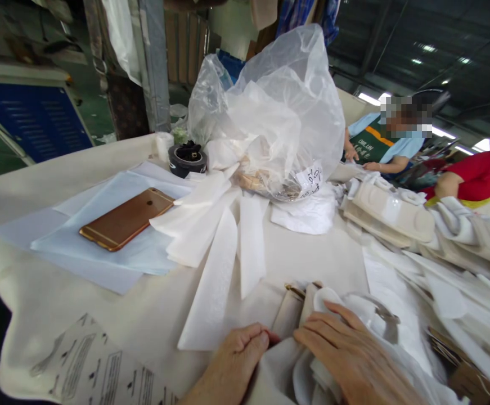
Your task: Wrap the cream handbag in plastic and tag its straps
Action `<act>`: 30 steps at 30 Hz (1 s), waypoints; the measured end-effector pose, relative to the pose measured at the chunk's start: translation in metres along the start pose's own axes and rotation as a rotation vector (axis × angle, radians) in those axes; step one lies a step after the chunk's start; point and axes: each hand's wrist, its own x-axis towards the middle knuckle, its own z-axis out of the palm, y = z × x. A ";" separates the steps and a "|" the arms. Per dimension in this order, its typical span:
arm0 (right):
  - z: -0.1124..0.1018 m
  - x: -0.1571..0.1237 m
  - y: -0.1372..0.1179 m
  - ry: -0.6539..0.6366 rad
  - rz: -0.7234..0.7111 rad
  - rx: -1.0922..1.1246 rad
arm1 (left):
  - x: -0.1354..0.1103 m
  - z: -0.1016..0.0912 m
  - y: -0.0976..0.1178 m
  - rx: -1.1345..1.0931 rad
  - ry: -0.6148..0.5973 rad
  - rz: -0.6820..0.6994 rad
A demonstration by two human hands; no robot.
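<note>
A cream bag (pixel 275 368) with gold-coloured metal fittings lies at the table's near edge, wrapped partly in white soft sheeting. My left hand (pixel 238 357) pinches its left edge between thumb and fingers. Over the top of the bag lies my right hand (pixel 346 351), its fingers stretched out across the folds and the white padding. The lower part of the bag is cut off by the frame. Just beyond the hands are several loose white strips (pixel 211 287).
A phone (pixel 126 219) rests on pale sheets at left, near a black tape roll (pixel 188 160). Behind stands a clear plastic bag (pixel 287 112). Cream bags (pixel 390 214) are piled at right. Printed film (pixel 97 360) lies front left. Two people work beyond.
</note>
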 end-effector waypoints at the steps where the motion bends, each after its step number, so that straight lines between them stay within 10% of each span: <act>1: 0.001 -0.001 0.001 0.000 -0.007 -0.007 | 0.001 0.001 -0.001 -0.029 -0.013 -0.006; 14: 0.010 -0.001 0.003 -0.023 0.026 0.060 | -0.004 0.012 0.007 -0.663 -0.057 -0.256; 20: 0.012 -0.003 0.003 -0.075 0.065 0.145 | -0.006 0.020 0.011 -0.590 -0.125 -0.307; 30: 0.024 -0.006 0.004 -0.230 0.176 0.316 | -0.007 0.016 0.008 -0.216 -0.299 -0.022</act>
